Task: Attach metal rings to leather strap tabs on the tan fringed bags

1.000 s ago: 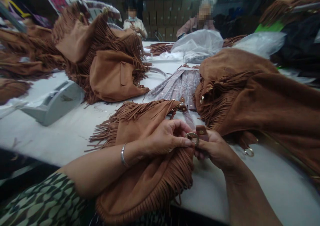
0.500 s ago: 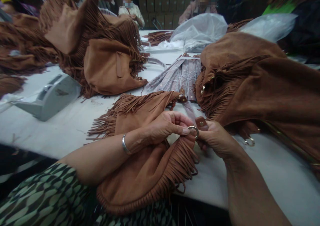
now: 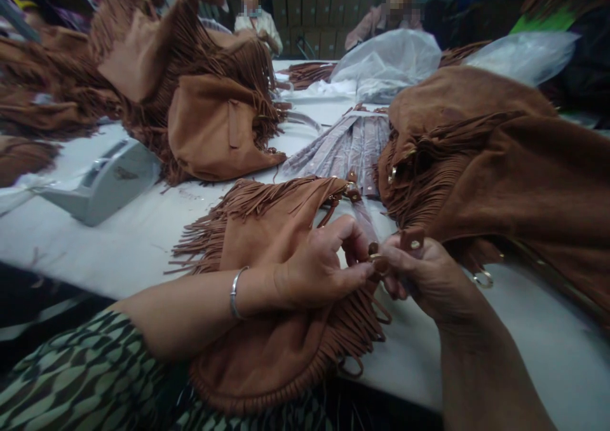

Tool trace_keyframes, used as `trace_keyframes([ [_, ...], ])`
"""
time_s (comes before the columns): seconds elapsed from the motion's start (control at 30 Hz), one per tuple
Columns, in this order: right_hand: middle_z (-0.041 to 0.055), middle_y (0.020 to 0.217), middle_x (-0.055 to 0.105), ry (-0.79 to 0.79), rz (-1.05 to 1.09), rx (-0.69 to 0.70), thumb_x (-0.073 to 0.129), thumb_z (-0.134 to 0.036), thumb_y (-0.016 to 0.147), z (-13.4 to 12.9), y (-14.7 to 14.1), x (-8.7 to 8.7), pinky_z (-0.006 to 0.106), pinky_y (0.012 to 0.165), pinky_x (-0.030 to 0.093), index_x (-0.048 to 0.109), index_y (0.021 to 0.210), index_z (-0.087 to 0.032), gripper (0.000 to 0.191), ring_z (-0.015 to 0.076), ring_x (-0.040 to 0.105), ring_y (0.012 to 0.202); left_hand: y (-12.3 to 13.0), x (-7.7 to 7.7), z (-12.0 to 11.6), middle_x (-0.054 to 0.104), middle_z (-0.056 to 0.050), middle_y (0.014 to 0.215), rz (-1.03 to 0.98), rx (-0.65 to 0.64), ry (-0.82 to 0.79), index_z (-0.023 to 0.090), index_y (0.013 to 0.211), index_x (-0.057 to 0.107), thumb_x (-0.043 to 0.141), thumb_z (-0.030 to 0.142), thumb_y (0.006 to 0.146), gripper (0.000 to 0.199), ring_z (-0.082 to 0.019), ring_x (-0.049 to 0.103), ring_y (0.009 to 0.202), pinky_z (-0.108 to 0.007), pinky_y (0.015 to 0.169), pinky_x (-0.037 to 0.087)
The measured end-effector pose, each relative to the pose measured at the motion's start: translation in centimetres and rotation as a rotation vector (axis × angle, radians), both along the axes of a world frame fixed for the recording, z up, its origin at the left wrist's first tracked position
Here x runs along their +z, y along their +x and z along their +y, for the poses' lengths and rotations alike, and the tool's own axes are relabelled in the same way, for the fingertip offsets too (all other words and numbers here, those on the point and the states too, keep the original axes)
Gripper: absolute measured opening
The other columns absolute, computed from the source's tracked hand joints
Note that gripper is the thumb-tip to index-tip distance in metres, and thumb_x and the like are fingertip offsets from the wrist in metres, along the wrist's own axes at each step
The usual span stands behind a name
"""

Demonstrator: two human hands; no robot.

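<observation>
A brown fringed suede bag (image 3: 271, 227) lies across the table edge and my lap. At its right end, my left hand (image 3: 328, 259) pinches a metal ring (image 3: 380, 264) between thumb and fingers. My right hand (image 3: 424, 272) is closed on a brown leather strap end (image 3: 412, 241) with a metal stud, right beside the ring. A small brown tab shows at the ring, between my fingertips. From the strap, clear plastic wrap runs back toward the bag's far clasp (image 3: 351, 191). The fingers partly hide how strap and ring meet.
Several wrapped straps (image 3: 345, 142) lie on the white table (image 3: 143, 246) beyond the bag. A grey tape dispenser (image 3: 112, 180) stands left, near a heap of fringed bags (image 3: 214, 126). More brown bags (image 3: 515, 170) are piled right. Two people are across the table.
The strap end has shifted right and my hands have come closer together at the ring. The ring has turned from face-on to tilted, and a tab now shows by it.
</observation>
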State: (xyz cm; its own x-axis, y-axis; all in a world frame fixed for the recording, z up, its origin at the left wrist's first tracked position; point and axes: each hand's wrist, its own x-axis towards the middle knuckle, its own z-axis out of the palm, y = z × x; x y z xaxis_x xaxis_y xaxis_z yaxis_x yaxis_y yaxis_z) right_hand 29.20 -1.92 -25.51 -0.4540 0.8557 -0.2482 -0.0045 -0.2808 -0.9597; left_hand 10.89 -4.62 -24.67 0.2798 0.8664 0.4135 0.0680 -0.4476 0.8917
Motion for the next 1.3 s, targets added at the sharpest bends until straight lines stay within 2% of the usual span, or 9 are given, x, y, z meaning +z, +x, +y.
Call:
trace_keyframes([
  [0.23, -0.0010, 0.044, 0.053, 0.243, -0.033, -0.039, 0.082, -0.027, 0.061, -0.5, 1.7, 1.0, 0.014, 0.034, 0.033, 0.072, 0.066, -0.015, 0.016, 0.0053, 0.044, 0.036, -0.1, -0.9, 1.8, 0.060, -0.003, 0.080, -0.359, -0.375, -0.554, 0.013, 0.081, 0.050, 0.075, 0.021, 0.070, 0.029, -0.010, 0.057, 0.074, -0.024, 0.073, 0.046],
  [0.4, -0.0013, 0.044, 0.054, 0.347, 0.043, -0.162, 0.082, -0.023, 0.061, -0.4, 2.1, 1.0, 0.015, 0.035, 0.033, 0.069, 0.062, -0.016, 0.014, 0.0061, 0.045, 0.037, 0.5, -0.4, 3.4, 0.063, -0.005, 0.089, -0.372, -0.473, -0.494, 0.014, 0.086, 0.050, 0.072, 0.021, 0.074, 0.026, -0.014, 0.060, 0.085, -0.030, 0.084, 0.045],
  [0.57, 0.0002, 0.053, 0.059, 0.500, 0.053, -0.187, 0.079, -0.020, 0.065, -0.4, 2.6, 0.8, 0.016, 0.036, 0.034, 0.073, 0.071, -0.018, 0.008, 0.0068, 0.047, 0.041, 1.0, 0.5, 4.6, 0.058, -0.001, 0.079, 0.182, -0.465, -0.298, 0.015, 0.080, 0.058, 0.055, 0.023, 0.085, 0.010, -0.011, 0.053, 0.077, -0.026, 0.078, 0.041],
  [0.63, 0.0002, 0.057, 0.061, 0.546, 0.072, -0.204, 0.079, -0.019, 0.066, -0.3, 2.7, 0.6, 0.017, 0.037, 0.036, 0.074, 0.073, -0.019, 0.008, 0.0076, 0.049, 0.043, 1.1, 0.7, 5.0, 0.060, -0.001, 0.083, 0.261, -0.462, -0.254, 0.015, 0.082, 0.062, 0.057, 0.019, 0.081, 0.006, -0.012, 0.053, 0.083, -0.026, 0.083, 0.039],
  [0.7, 0.0000, 0.059, 0.061, 0.584, 0.082, -0.213, 0.077, -0.017, 0.068, -0.2, 2.7, 0.5, 0.018, 0.037, 0.037, 0.074, 0.075, -0.020, 0.008, 0.0081, 0.050, 0.044, 1.2, 0.9, 5.2, 0.061, -0.002, 0.089, 0.101, -0.530, -0.339, 0.015, 0.088, 0.063, 0.061, 0.015, 0.073, 0.015, -0.013, 0.054, 0.088, -0.026, 0.085, 0.040],
  [0.83, -0.0002, 0.062, 0.063, 0.670, 0.091, -0.226, 0.075, -0.016, 0.071, -0.1, 2.5, 0.2, 0.021, 0.039, 0.038, 0.074, 0.078, -0.021, 0.009, 0.0096, 0.051, 0.046, 1.8, 0.4, 5.0, 0.062, -0.004, 0.079, -0.333, -0.761, -0.754, 0.011, 0.084, 0.061, 0.068, 0.025, 0.065, 0.025, -0.013, 0.059, 0.073, -0.025, 0.073, 0.045],
  [0.97, 0.0002, 0.062, 0.062, 0.682, 0.078, -0.292, 0.076, -0.018, 0.070, -0.2, 2.2, 0.0, 0.023, 0.041, 0.039, 0.074, 0.077, -0.020, 0.008, 0.0106, 0.050, 0.047, 2.1, -0.8, 4.2, 0.063, -0.003, 0.077, -0.470, -0.861, -0.936, 0.014, 0.089, 0.056, 0.074, 0.030, 0.066, 0.033, -0.015, 0.061, 0.068, -0.028, 0.067, 0.047],
  [1.17, 0.0031, 0.066, 0.064, 0.628, 0.074, -0.284, 0.079, -0.022, 0.067, 0.1, 2.2, -0.3, 0.023, 0.040, 0.039, 0.074, 0.076, -0.018, 0.011, 0.0116, 0.051, 0.047, 1.5, -0.7, 2.8, 0.059, -0.002, 0.074, -0.397, -0.808, -1.021, 0.012, 0.088, 0.058, 0.074, 0.039, 0.064, 0.039, -0.013, 0.056, 0.066, -0.027, 0.068, 0.044],
  [1.3, 0.0019, 0.061, 0.062, 0.497, 0.065, -0.239, 0.078, -0.019, 0.066, 0.4, 2.6, -0.2, 0.020, 0.038, 0.035, 0.075, 0.079, -0.020, 0.013, 0.0094, 0.050, 0.046, 0.9, 0.4, 2.5, 0.050, 0.003, 0.070, -0.119, -0.544, -0.668, 0.013, 0.082, 0.054, 0.068, 0.033, 0.074, 0.026, -0.007, 0.044, 0.061, -0.020, 0.061, 0.036],
])
